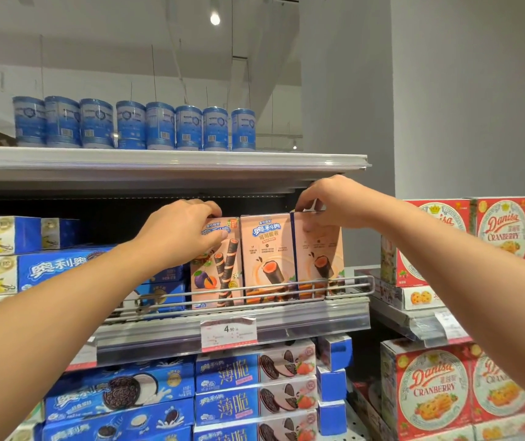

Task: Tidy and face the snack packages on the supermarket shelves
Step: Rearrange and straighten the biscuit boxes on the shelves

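Three pink wafer-roll boxes stand upright side by side on the middle shelf behind a wire rail. My left hand grips the top of the left box, thumb on its front. My right hand pinches the top edge of the right box, which is turned slightly so its blue side edge shows. The middle box stands between them, touched by neither hand.
Blue Oreo boxes are stacked to the left and on the shelf below. Red Danisa cranberry cookie boxes fill the unit at right. Blue tins line the top shelf. A price tag hangs on the shelf edge.
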Motion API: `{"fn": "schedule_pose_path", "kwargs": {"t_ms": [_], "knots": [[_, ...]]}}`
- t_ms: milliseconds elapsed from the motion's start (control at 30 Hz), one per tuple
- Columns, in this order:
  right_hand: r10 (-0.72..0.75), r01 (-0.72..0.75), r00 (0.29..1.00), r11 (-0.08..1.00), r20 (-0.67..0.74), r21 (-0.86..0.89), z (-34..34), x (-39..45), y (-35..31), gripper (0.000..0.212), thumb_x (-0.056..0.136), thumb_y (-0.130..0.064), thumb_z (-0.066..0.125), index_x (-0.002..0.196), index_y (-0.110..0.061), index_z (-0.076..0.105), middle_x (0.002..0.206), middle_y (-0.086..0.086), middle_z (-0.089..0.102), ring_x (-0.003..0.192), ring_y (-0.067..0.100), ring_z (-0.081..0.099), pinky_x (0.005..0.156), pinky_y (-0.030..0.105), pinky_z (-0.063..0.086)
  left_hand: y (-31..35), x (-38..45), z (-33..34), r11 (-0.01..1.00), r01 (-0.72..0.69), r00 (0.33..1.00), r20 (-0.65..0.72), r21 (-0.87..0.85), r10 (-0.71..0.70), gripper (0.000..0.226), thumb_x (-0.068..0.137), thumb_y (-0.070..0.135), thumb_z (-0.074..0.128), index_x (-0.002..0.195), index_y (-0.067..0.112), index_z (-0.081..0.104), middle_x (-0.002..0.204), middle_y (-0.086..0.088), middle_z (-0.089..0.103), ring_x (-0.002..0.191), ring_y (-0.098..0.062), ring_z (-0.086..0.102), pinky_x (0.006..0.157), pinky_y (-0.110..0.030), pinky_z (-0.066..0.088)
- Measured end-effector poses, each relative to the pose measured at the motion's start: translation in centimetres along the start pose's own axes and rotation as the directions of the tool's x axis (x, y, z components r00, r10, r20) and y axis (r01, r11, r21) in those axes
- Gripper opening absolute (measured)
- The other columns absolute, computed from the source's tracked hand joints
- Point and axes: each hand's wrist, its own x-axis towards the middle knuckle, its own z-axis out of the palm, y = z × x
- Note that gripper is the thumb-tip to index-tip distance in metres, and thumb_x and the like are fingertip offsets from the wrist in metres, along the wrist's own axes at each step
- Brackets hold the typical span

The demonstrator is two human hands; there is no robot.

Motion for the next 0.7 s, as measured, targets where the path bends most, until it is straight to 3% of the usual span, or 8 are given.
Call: {"fn": "schedule_pose_path", "kwargs": {"t_ms": [200,333,433,500,600,700], "knots": [[0.034,-0.034,0.999,0.999,0.001,0.008,-0.1,-0.7,-0.4,0.029,0.093,-0.043,0.065,0.116,-0.025,0.070,0.109,-0.004,0.073,0.095,0.021,0.067,0.074,0.036,0.057,0.3,-0.1,-0.4,1.000,0.009,0.999,0.046,0.015,-0.009,0.056,0.089,0.067,0.055,0.135,0.036,0.052,0.124,0.009,0.067,0.106,-0.013,0.064,0.067,-0.027,0.046],[0.059,-0.059,0.998,0.998,-0.002,0.003,-0.1,-1.4,-1.0,0.043,0.091,-0.047,0.064,0.128,-0.026,0.065,0.120,-0.002,0.070,0.102,0.023,0.066,0.078,0.039,0.059,0.5,-0.2,-0.7,0.999,0.021,0.999,0.047,0.026,-0.022,0.059,0.089,0.065,0.056,0.138,0.034,0.050,0.131,0.007,0.064,0.114,-0.016,0.062,0.079,-0.034,0.052],[0.056,-0.058,0.994,0.998,-0.095,-0.021,-0.4,-2.3,-1.3,0.045,0.091,-0.043,0.065,0.133,-0.026,0.062,0.127,-0.001,0.067,0.110,0.023,0.062,0.079,0.037,0.054,0.6,-0.9,-1.4,0.999,0.007,0.999,0.040,0.034,-0.009,0.059,0.090,0.063,0.057,0.139,0.031,0.050,0.135,0.005,0.061,0.121,-0.019,0.057,0.088,-0.038,0.052],[0.035,-0.049,0.968,0.998,-0.249,-0.048,0.1,-3.8,-1.9,0.041,0.092,-0.041,0.065,0.131,-0.027,0.062,0.124,-0.001,0.066,0.112,0.024,0.061,0.084,0.040,0.053,0.6,-2.4,-2.1,0.999,-0.020,0.999,-0.024,0.038,0.021,0.056,0.090,0.058,0.057,0.138,0.028,0.052,0.137,0.002,0.059,0.124,-0.022,0.053,0.093,-0.043,0.050],[-0.015,0.028,0.863,0.999,-0.505,0.017,2.5,-7.5,-5.1,0.026,0.094,-0.036,0.062,0.116,-0.024,0.067,0.112,-0.003,0.069,0.103,0.023,0.063,0.078,0.041,0.054,1.1,-6.9,-2.4,0.995,-0.086,0.974,-0.207,0.051,0.095,0.050,0.093,0.048,0.054,0.133,0.020,0.058,0.139,-0.003,0.057,0.127,-0.026,0.049,0.098,-0.046,0.044],[-0.101,0.180,0.842,0.979,-0.530,0.098,6.9,-11.0,-10.0,0.022,0.093,-0.034,0.058,0.107,-0.020,0.068,0.102,-0.003,0.069,0.092,0.024,0.065,0.070,0.041,0.054,1.7,-13.4,-0.7,0.989,-0.142,0.918,-0.367,0.047,0.149,0.041,0.092,0.032,0.058,0.126,0.010,0.063,0.137,-0.009,0.058,0.126,-0.033,0.051,0.100,-0.048,0.041]]}}
